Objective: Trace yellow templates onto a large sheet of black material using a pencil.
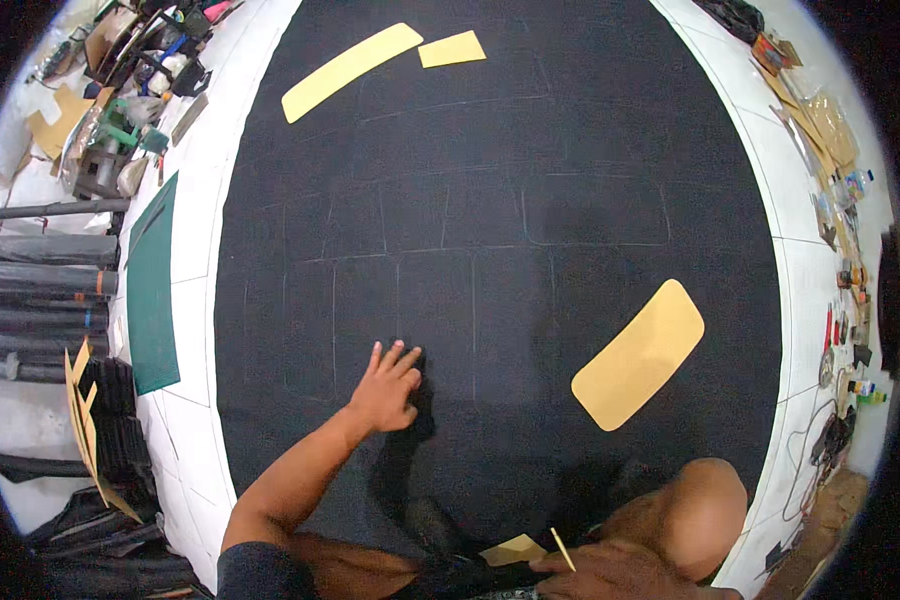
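Left hand (385, 390): yours is open, empty, over black cloth (630, 130)
Right hand (610, 572): grips your thin yellow stick (562, 549)
Rounded yellow card (638, 355): lies on cloth, rightward
Pale outlines (474, 325): many drawn; nearest you looks unmarked

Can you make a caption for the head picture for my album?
Left hand open over a black sheet with pale lines, yellow shapes about, right hand holding a thin yellow stick.
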A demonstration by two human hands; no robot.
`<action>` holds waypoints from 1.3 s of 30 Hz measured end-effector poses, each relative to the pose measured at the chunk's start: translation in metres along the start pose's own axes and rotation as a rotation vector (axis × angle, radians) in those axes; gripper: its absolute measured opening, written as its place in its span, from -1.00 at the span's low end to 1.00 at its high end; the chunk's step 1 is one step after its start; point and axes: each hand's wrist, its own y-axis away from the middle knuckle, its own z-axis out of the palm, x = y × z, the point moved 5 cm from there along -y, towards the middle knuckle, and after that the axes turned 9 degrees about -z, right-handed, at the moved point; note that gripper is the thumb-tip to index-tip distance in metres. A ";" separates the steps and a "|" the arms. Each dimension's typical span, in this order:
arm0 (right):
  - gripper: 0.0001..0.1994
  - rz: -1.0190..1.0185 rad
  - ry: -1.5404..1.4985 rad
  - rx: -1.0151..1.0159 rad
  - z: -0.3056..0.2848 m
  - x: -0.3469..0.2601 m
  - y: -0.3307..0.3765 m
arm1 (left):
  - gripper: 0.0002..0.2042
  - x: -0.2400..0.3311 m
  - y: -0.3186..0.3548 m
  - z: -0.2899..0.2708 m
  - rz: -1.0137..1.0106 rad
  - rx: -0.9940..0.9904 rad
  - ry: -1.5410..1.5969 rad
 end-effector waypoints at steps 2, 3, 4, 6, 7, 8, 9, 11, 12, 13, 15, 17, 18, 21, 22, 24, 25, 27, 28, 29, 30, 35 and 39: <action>-0.77 -0.082 -0.004 -0.018 -0.002 -0.003 0.013 | -0.54 0.005 0.002 0.012 -0.008 -0.047 -0.056; -0.77 -0.083 -0.002 -0.001 -0.001 -0.001 0.021 | -0.52 0.010 -0.001 0.015 -0.010 -0.092 -0.098; -0.76 -0.103 0.023 0.010 0.002 0.002 0.029 | -0.48 0.011 -0.003 0.015 -0.014 -0.111 -0.110; -0.74 -0.116 0.049 0.042 0.003 0.006 0.044 | -0.48 0.017 -0.008 0.006 -0.004 -0.099 -0.110; -0.72 -0.150 0.030 0.078 0.002 0.004 0.049 | -0.49 0.024 -0.013 0.002 -0.004 -0.091 -0.096; -0.70 -0.184 0.011 0.114 0.001 0.002 0.054 | -0.49 0.036 -0.016 -0.002 0.052 -0.047 -0.091; -0.70 -0.173 0.013 0.133 0.000 0.002 0.059 | -0.49 0.053 -0.020 -0.009 0.072 -0.048 -0.100; -0.71 -0.236 -0.036 0.187 -0.003 0.003 0.069 | -0.50 0.107 -0.033 -0.019 0.243 -0.011 -0.038; -0.74 -0.241 -0.020 0.243 -0.002 0.004 0.072 | -0.47 0.127 -0.038 -0.020 0.283 -0.062 -0.112; -0.74 -0.235 -0.015 0.259 -0.001 0.006 0.076 | -0.47 0.138 -0.045 -0.019 0.297 -0.061 -0.121; -0.77 -0.237 0.027 0.232 0.001 0.006 0.082 | -0.39 0.148 -0.058 -0.003 0.219 -0.147 -0.156; -0.77 -0.240 0.001 0.283 -0.001 0.007 0.088 | -0.32 0.144 -0.068 0.004 0.179 -0.164 -0.214; -0.76 -0.244 -0.032 0.317 -0.002 0.008 0.092 | -0.32 0.148 -0.068 -0.001 0.128 -0.202 -0.176; -0.80 -0.223 -0.117 0.334 -0.004 0.013 0.097 | -0.36 0.168 -0.079 -0.008 0.126 -0.135 -0.097; -0.80 -0.223 -0.107 0.332 -0.004 0.014 0.098 | -0.42 0.176 -0.083 -0.013 0.163 -0.031 -0.060; -0.80 -0.139 -0.297 0.426 -0.008 0.022 0.098 | -0.49 0.201 -0.087 -0.023 0.237 0.139 0.082; -0.80 -0.154 -0.286 0.414 -0.009 0.021 0.097 | -0.47 0.215 -0.091 -0.027 0.301 0.164 0.103; -0.71 -0.264 -0.435 0.807 -0.028 0.021 0.109 | -0.47 0.237 -0.099 -0.007 0.354 0.222 0.045; -0.71 -0.278 -0.430 0.793 -0.030 0.019 0.110 | -0.47 0.243 -0.102 0.003 0.340 0.237 0.045; -0.74 -0.039 -0.787 0.706 -0.023 0.031 0.108 | -0.45 0.246 -0.106 0.014 0.300 0.243 0.020; -0.77 0.220 -1.131 0.603 -0.009 0.037 0.107 | -0.43 0.248 -0.107 0.016 0.268 0.243 -0.005; -0.70 0.258 -1.092 0.566 0.014 0.048 0.107 | -0.46 0.252 -0.122 -0.001 0.233 0.254 0.034; -0.64 0.428 -1.227 0.386 -0.011 0.039 0.105 | -0.47 0.252 -0.160 -0.031 0.111 0.247 0.189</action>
